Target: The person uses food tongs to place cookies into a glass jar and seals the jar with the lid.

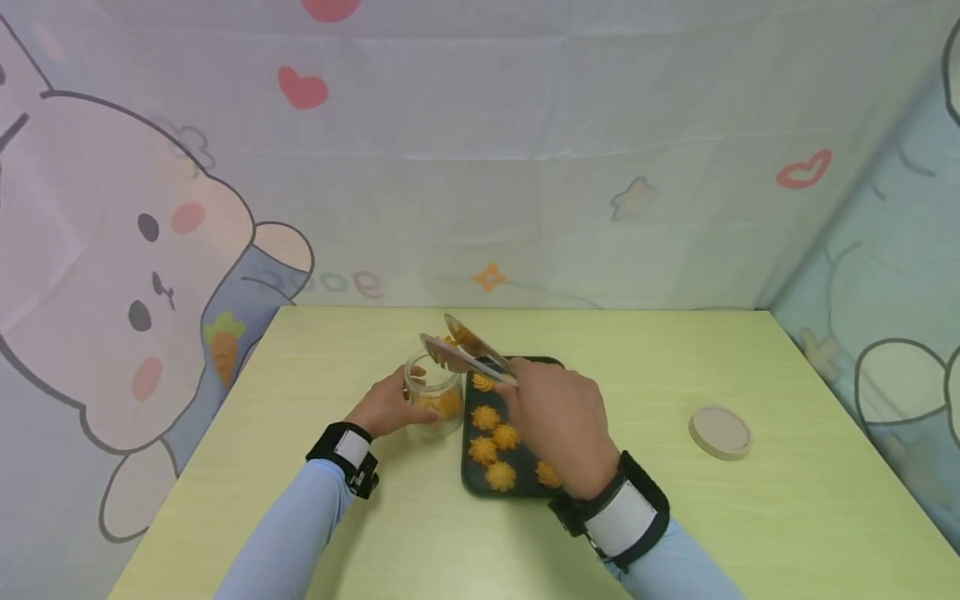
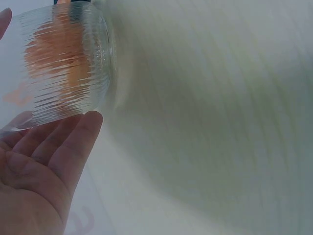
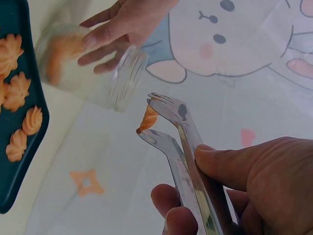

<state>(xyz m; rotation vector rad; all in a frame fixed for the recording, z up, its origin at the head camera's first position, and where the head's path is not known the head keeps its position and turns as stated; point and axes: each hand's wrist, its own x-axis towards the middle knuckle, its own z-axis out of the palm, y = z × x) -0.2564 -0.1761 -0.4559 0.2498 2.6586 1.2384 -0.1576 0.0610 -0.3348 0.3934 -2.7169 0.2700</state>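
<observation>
My left hand (image 1: 392,404) holds a clear glass jar (image 3: 90,93) round its side, thumb in front and fingers behind. Golden piped cookies (image 2: 56,51) lie in the lower part of the jar, seen through its ribbed wall. My right hand (image 1: 558,417) grips metal tongs (image 3: 188,156) whose tips pinch one cookie (image 3: 148,117). In the head view the tongs and that cookie are above the jar's open mouth. Just right of the jar is a dark baking tray (image 1: 471,479) with several swirl-shaped cookies (image 1: 500,477) on it, partly hidden by my right hand.
A round pale lid (image 1: 721,432) lies on the right side of the light yellow table (image 1: 637,350). Behind the table hangs a cloth backdrop (image 1: 480,167) printed with a rabbit, hearts and stars.
</observation>
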